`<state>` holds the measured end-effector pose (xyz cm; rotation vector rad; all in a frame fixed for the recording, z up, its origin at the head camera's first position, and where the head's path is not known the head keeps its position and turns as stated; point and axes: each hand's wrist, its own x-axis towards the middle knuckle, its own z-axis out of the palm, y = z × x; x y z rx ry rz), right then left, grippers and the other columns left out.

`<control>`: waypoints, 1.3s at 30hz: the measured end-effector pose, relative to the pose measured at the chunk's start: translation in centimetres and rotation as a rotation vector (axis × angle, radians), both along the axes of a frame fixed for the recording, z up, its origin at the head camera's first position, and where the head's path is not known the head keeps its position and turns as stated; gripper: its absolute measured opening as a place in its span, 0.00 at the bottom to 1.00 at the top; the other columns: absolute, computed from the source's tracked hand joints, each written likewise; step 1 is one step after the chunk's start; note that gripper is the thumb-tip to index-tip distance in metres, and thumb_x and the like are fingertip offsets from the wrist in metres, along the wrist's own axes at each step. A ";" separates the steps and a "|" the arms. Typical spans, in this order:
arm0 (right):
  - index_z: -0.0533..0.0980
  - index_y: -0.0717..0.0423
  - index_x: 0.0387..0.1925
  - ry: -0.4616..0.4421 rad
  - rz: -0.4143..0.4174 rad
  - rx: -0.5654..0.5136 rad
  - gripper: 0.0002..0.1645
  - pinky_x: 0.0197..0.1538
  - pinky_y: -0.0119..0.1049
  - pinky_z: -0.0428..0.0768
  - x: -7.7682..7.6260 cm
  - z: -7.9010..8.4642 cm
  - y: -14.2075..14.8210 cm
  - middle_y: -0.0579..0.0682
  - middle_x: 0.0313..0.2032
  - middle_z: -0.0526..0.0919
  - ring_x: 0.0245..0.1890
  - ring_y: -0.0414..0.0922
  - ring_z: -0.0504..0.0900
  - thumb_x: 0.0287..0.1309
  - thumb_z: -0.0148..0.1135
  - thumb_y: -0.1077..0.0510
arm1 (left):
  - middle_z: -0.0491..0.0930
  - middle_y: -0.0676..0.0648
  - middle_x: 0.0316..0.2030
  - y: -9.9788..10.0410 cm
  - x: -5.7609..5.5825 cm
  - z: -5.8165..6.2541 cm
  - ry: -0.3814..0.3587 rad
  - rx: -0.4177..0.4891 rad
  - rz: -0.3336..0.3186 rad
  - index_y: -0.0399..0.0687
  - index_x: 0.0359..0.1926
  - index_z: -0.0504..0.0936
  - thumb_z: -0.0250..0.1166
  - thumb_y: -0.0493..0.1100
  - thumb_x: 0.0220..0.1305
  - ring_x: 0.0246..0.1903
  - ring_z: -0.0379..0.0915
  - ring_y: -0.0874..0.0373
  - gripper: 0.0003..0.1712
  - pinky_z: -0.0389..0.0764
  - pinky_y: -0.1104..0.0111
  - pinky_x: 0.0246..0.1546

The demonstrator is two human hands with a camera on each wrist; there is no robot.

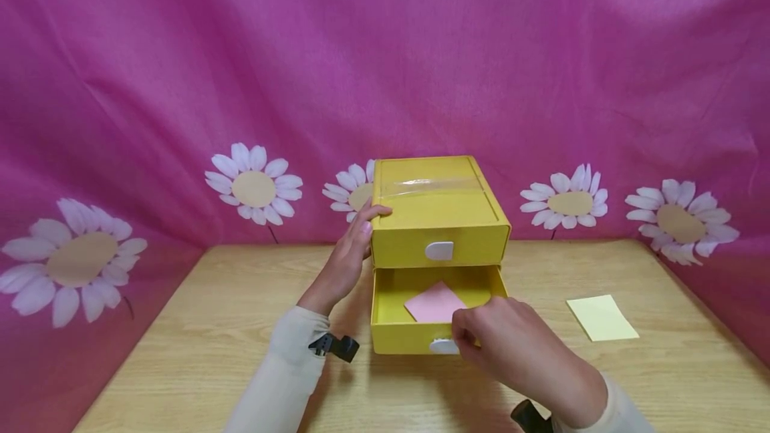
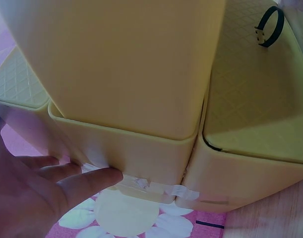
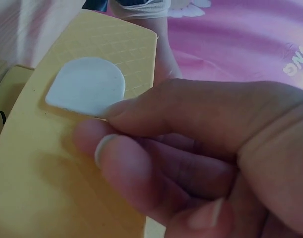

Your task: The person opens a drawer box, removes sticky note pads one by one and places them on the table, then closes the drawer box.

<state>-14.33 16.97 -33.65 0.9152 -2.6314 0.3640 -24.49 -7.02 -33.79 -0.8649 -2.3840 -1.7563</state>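
A yellow two-drawer box [image 1: 439, 206] stands on the table, its top drawer closed under a white tab [image 1: 439, 250]. The lower drawer [image 1: 400, 339] is pulled out, with a pink sticky note [image 1: 434, 303] lying in it. Against the box's upper left side rests my left hand [image 1: 343, 262], its fingers fairly straight; in the left wrist view the fingers [image 2: 94, 183] touch the yellow wall. My right hand [image 1: 523, 339] is at the lower drawer's front, thumb and fingers pinching the edge of its white handle [image 3: 87, 84]. Part of that handle is hidden in the head view.
A pale yellow sticky note [image 1: 601, 318] lies on the wooden table [image 1: 240, 326] to the right of the box. Behind stands a magenta cloth [image 1: 385, 72] printed with white daisies. Clear tape [image 1: 421, 186] crosses the box's top. A black loop [image 2: 272, 27] shows on a yellow surface.
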 end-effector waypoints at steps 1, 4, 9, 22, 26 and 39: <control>0.70 0.38 0.14 -0.001 0.002 0.002 0.20 0.17 0.28 0.60 0.0 0.0 0.0 0.30 0.13 0.62 0.14 0.33 0.59 0.40 0.67 0.66 | 0.39 0.48 0.76 0.0 0.0 0.0 -0.001 0.000 0.001 0.57 0.68 0.61 0.35 0.50 0.77 0.72 0.43 0.47 0.23 0.64 0.42 0.61; 0.70 0.38 0.14 -0.002 -0.001 0.008 0.20 0.17 0.28 0.59 0.3 0.0 -0.1 0.30 0.12 0.62 0.14 0.32 0.59 0.40 0.66 0.66 | 0.39 0.48 0.76 0.0 0.0 -0.1 -0.002 0.000 0.005 0.57 0.68 0.62 0.35 0.50 0.77 0.71 0.45 0.47 0.23 0.64 0.43 0.61; 0.68 0.37 0.13 0.003 -0.017 0.021 0.21 0.17 0.27 0.59 0.6 0.4 -0.3 0.29 0.11 0.60 0.13 0.32 0.57 0.40 0.65 0.66 | 0.39 0.48 0.76 0.0 -0.1 -0.1 0.004 0.008 -0.002 0.56 0.68 0.62 0.35 0.50 0.77 0.71 0.45 0.47 0.23 0.64 0.43 0.61; 0.67 0.37 0.12 0.020 -0.016 0.045 0.21 0.16 0.28 0.57 1.0 0.2 -0.3 0.30 0.11 0.59 0.12 0.32 0.57 0.38 0.65 0.66 | 0.39 0.49 0.76 -0.1 -1.1 -1.0 0.013 0.012 -0.004 0.58 0.68 0.61 0.34 0.50 0.77 0.72 0.42 0.47 0.23 0.64 0.41 0.60; 0.66 0.37 0.11 0.021 -0.006 0.044 0.21 0.16 0.28 0.57 1.1 0.2 -0.4 0.29 0.11 0.58 0.12 0.32 0.56 0.37 0.62 0.68 | 0.39 0.53 0.75 -0.2 -2.5 -2.5 0.031 0.017 0.002 0.63 0.68 0.62 0.34 0.54 0.77 0.72 0.42 0.50 0.23 0.64 0.41 0.59; 0.65 0.38 0.11 0.015 -0.012 0.052 0.22 0.16 0.27 0.57 1.1 0.2 -0.4 0.30 0.11 0.57 0.13 0.32 0.56 0.36 0.61 0.68 | 0.42 0.58 0.74 -0.2 -2.8 -3.0 0.060 0.033 0.014 0.74 0.64 0.64 0.36 0.64 0.74 0.71 0.46 0.50 0.23 0.67 0.39 0.57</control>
